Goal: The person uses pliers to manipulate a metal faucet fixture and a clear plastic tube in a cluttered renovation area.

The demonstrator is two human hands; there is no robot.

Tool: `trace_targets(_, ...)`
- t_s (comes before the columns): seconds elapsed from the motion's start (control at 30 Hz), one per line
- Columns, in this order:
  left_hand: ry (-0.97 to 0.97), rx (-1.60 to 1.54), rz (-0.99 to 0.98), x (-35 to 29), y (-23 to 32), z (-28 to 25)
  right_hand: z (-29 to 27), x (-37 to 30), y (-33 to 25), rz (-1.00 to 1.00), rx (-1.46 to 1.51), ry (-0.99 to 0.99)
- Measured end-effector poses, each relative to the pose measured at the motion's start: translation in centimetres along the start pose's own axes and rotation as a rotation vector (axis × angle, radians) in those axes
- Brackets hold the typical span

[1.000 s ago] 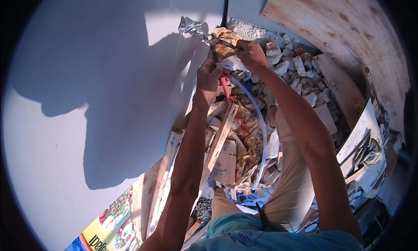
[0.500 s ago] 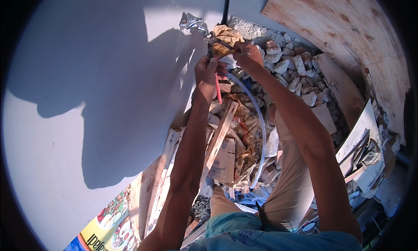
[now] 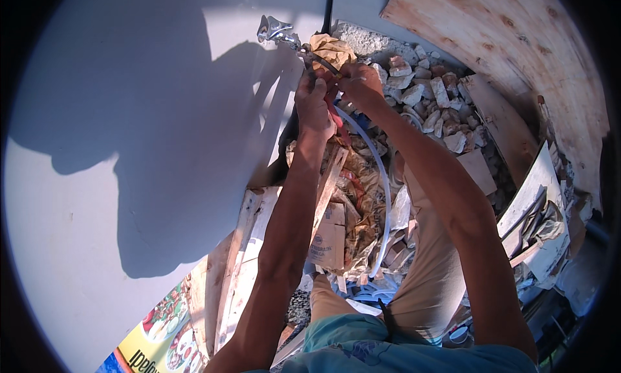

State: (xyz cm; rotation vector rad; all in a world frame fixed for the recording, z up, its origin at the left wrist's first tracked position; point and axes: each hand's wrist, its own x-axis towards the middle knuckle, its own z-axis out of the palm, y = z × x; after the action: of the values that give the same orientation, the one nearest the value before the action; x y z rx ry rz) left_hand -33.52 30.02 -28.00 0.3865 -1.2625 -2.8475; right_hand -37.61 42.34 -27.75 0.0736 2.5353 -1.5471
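My left hand is closed around red-handled pliers; their handles hang below the fingers and the jaws are hidden. Just to the right, my right hand pinches a dark, thin hose that curves up toward the wall fitting. Above both hands a chrome faucet sticks out from the grey wall. A pale, translucent tube arcs down from beneath my hands toward my feet. Whether either hand touches its upper end is hidden.
Broken rubble lies in the corner beside crumpled brown paper. Plywood sheets lean at the right. Wooden strips and a cardboard piece lie below my arms. Coiled blue-white tubing is near my feet.
My left hand has shifted slightly right and up against the right hand. The red handles now show as two, spread apart and tilted, where one hung straighter before. The view has shifted slightly.
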Motion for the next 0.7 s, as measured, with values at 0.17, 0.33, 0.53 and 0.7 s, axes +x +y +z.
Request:
trace_targets(0.17,-0.071,-0.084,-0.052,0.7,0.2,0.2,-0.3,-0.1,-1.3,0.145,0.098,-0.019)
trace_targets(0.33,-0.096,-0.131,-0.133,1.6,0.5,0.4,-1.0,-0.6,-1.8,0.091,0.059,-0.033)
trace_targets(0.53,-0.124,-0.074,-0.143,2.7,-0.1,1.0,-1.8,-1.1,-1.1,-0.039,-0.195,0.027)
trace_targets(0.7,-0.017,-0.01,-0.121,2.7,0.0,0.9,-0.4,-5.6,-2.6,-0.143,-0.499,0.137)
